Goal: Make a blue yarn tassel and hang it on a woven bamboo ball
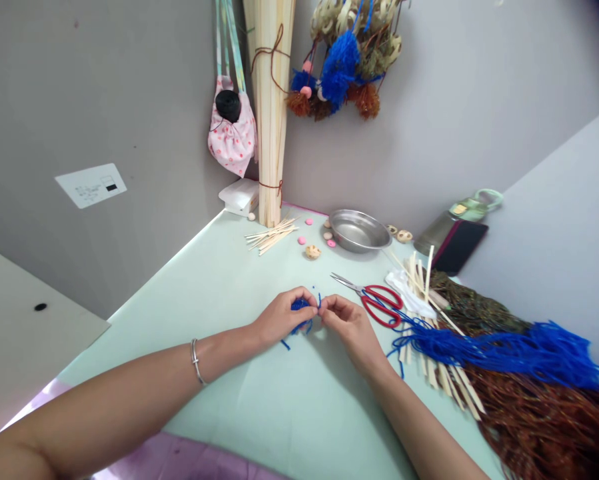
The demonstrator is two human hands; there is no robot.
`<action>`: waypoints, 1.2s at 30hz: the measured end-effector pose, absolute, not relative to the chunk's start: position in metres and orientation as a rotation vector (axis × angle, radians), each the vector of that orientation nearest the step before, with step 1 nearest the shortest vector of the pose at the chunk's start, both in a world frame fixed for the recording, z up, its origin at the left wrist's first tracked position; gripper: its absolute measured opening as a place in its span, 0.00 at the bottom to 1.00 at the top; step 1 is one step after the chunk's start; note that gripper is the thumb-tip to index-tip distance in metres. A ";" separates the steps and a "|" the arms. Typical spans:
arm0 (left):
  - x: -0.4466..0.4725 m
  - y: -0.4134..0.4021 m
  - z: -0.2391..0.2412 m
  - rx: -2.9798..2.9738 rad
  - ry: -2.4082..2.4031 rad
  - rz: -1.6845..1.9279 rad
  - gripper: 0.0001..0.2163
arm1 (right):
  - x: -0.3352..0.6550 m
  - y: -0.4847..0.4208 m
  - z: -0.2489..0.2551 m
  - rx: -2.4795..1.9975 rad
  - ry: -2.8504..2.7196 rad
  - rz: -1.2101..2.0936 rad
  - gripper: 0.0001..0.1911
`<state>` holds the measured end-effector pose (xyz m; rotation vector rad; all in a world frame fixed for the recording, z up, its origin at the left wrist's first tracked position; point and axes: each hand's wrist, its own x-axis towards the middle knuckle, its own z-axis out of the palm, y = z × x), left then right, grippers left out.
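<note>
Grey walls meet in a corner behind a table covered with a pale green cloth. Taking the clock from the two hands, with twelve o'clock pointing to the far wall, the blue yarn tuft sits at its centre, under the left fingers, with loose ends hanging below. The left hand is nearly closed, thumb and curled fingers gripping that tuft; a silver bracelet circles its wrist. The right hand is drawn into a pinch, thumb against forefinger, on a short blue strand that stands up where the two hands meet.

Red-handled scissors lie near the right hand, toward two to three o'clock, blades pointing away from the yarn. At one o'clock stands a stainless-steel bowl; at twelve, a pink bead and an openwork ball; at eleven, a small pile of thin sticks. A smartphone leans against a bottle at two. Toward three, a blue yarn hank stretches over pale wooden strips, with brown yarn just beside it.
</note>
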<state>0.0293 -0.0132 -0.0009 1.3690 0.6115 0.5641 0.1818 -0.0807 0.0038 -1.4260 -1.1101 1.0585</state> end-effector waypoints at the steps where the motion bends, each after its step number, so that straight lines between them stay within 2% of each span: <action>1: 0.029 -0.013 0.000 1.378 0.615 0.562 0.08 | 0.181 -0.081 0.004 -1.425 -1.109 1.061 0.08; 6: 0.029 -0.011 0.000 1.379 0.655 0.563 0.05 | 0.179 -0.082 0.003 -1.442 -1.110 1.068 0.07; 11: 0.031 -0.007 -0.005 1.131 0.646 0.568 0.05 | 0.180 -0.081 0.001 -1.449 -1.098 1.069 0.09; 20: 0.029 -0.005 0.004 0.789 0.415 0.577 0.06 | 0.173 -0.081 0.007 -1.364 -1.083 1.133 0.10; 25: 0.029 0.001 0.001 0.605 0.346 0.662 0.04 | 0.184 -0.079 0.001 -1.384 -0.951 0.964 0.11; 29: 0.029 0.003 0.000 0.634 0.372 0.730 0.07 | 0.190 -0.080 0.002 -1.398 -0.871 0.853 0.14; 32: 0.028 0.000 0.003 0.688 0.405 0.770 0.11 | 0.182 -0.082 0.007 -1.435 -0.932 0.972 0.18; 36: 0.028 -0.003 0.004 0.770 0.426 0.807 0.12 | 0.169 -0.087 0.011 -1.382 -1.206 1.327 0.19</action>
